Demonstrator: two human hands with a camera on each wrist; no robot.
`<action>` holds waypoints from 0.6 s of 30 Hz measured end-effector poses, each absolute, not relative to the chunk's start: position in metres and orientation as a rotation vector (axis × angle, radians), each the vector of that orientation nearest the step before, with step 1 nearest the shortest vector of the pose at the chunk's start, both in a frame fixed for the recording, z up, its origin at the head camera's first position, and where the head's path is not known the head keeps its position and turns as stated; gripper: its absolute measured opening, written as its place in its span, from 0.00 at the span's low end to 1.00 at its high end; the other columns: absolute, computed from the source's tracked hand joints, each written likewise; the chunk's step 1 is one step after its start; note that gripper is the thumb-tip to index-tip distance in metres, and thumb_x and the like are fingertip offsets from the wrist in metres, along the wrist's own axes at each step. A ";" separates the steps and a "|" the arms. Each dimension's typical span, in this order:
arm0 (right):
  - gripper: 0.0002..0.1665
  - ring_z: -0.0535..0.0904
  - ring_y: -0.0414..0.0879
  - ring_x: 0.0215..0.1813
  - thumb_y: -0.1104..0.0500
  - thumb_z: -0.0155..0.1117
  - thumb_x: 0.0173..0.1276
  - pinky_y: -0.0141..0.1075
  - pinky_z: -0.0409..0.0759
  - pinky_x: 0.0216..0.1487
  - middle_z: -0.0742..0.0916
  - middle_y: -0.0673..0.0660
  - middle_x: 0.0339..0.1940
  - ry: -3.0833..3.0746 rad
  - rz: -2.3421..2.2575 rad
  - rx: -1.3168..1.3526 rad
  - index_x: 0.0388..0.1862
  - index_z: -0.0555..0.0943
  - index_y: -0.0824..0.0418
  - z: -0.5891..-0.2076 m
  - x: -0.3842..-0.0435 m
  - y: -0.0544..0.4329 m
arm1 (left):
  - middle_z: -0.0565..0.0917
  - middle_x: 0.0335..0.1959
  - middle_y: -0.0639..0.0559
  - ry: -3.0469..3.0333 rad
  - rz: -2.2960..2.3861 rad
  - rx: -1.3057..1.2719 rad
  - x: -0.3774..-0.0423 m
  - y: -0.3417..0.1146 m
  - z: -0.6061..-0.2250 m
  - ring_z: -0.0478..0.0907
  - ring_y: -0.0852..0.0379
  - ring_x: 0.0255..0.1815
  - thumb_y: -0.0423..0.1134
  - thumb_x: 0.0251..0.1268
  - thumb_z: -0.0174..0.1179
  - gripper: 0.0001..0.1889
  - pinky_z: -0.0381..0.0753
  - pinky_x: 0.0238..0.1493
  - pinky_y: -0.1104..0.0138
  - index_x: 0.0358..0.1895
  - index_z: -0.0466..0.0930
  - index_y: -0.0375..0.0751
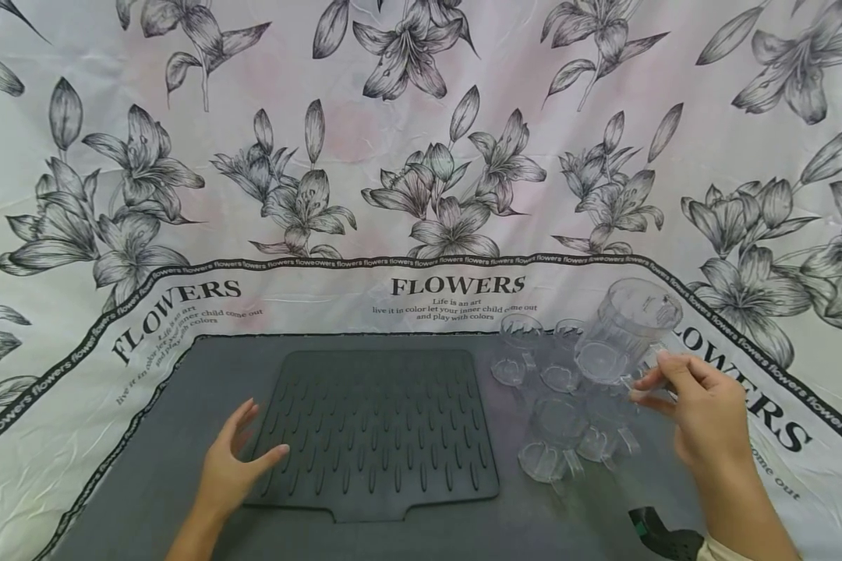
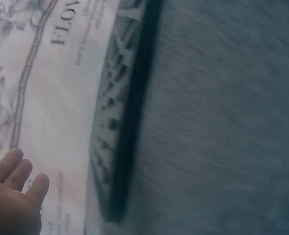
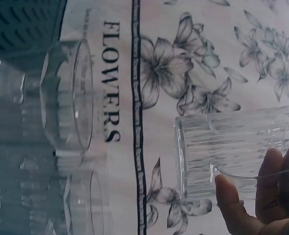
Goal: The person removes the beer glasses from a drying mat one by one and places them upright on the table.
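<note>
My right hand [image 1: 705, 409] grips a clear ribbed mug [image 1: 627, 327] by its handle, raised above the other mugs at the right. The right wrist view shows the same lifted mug [image 3: 232, 152], with the thumb and fingers at its handle. Below it several clear mugs [image 1: 557, 425] stand on the grey table [image 1: 582, 522]. My left hand [image 1: 228, 463] is at the left edge of a dark drying mat [image 1: 379, 436], thumb and fingers spread, holding nothing. In the left wrist view the left hand [image 2: 14, 200] is partly cut off, beside the mat's raised edge.
A floral cloth [image 1: 456, 195] with printed lettering hangs behind and at both sides of the table. Near the right wrist lies a black strap-like object [image 1: 663, 534]. The mat has rows of raised ridges and a spout at its front.
</note>
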State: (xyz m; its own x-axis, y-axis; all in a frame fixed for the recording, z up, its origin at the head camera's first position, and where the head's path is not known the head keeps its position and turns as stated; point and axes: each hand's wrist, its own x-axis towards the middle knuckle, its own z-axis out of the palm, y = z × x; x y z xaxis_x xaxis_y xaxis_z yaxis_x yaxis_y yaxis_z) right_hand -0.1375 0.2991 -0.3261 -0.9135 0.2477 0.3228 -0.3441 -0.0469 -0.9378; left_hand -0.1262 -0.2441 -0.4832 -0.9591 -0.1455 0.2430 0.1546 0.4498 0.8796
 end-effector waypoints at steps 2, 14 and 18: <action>0.15 0.82 0.47 0.32 0.59 0.61 0.71 0.40 0.84 0.32 0.80 0.59 0.27 -1.808 2.043 0.098 0.32 0.79 0.72 -0.328 -0.138 0.306 | 0.61 0.71 0.35 -2.442 -1.509 0.020 -0.126 -0.246 -0.489 0.57 0.32 0.69 0.42 0.55 0.73 0.49 0.61 0.64 0.44 0.76 0.51 0.39; 0.15 0.82 0.48 0.29 0.62 0.59 0.72 0.42 0.84 0.30 0.80 0.59 0.24 -1.695 2.150 0.061 0.28 0.78 0.74 -0.340 -0.144 0.342 | 0.46 0.74 0.27 -2.765 -1.534 0.199 -0.124 -0.258 -0.506 0.42 0.28 0.72 0.51 0.55 0.71 0.57 0.50 0.65 0.37 0.76 0.39 0.31; 0.16 0.82 0.48 0.28 0.62 0.60 0.71 0.43 0.84 0.30 0.81 0.59 0.24 -1.677 2.163 0.039 0.28 0.79 0.74 -0.346 -0.146 0.350 | 0.46 0.73 0.24 -2.840 -1.486 0.171 -0.123 -0.262 -0.511 0.42 0.27 0.72 0.50 0.53 0.72 0.59 0.48 0.66 0.36 0.75 0.39 0.26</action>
State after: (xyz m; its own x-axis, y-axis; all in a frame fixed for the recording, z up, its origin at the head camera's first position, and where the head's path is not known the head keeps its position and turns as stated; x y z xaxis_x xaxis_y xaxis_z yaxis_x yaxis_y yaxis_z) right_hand -0.1463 0.3498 -0.3459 -0.9188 0.2942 0.2631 -0.3281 -0.1990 -0.9234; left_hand -0.1235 -0.2618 -0.5112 -0.9920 -0.0626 -0.1095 -0.1256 0.5662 0.8146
